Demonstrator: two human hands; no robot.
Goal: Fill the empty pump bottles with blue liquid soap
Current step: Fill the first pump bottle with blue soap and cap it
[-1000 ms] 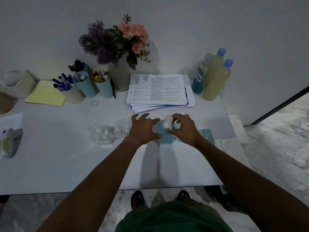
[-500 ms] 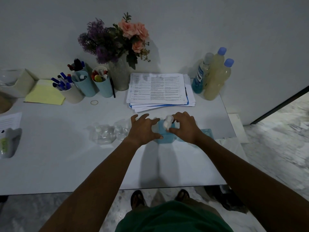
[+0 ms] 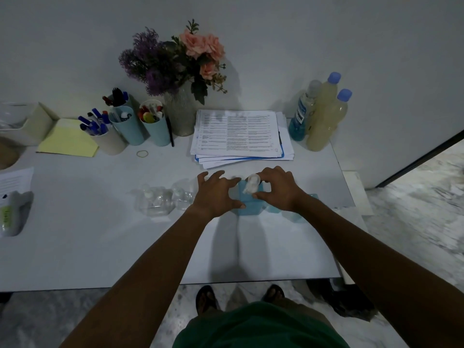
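Note:
A small bottle filled with blue soap (image 3: 249, 205) stands on the white table between my hands. My left hand (image 3: 216, 194) grips its left side. My right hand (image 3: 277, 188) has its fingers closed on the white pump top (image 3: 251, 184) sitting on that bottle. A second blue-filled bottle (image 3: 301, 209) stands just right of it, partly hidden by my right wrist. Two clear empty pump bottles (image 3: 155, 200) (image 3: 182, 198) stand to the left of my left hand.
Against the wall stand a blue mouthwash bottle (image 3: 300, 119) and two yellowish bottles (image 3: 326, 121). A paper stack (image 3: 241, 134), a flower vase (image 3: 179, 114), pen cups (image 3: 125, 124) and a yellow pad (image 3: 67, 139) line the back. The table edge (image 3: 349, 187) is close on the right.
My right hand has turned slightly on the pump top; the bottle and my left hand stay in place.

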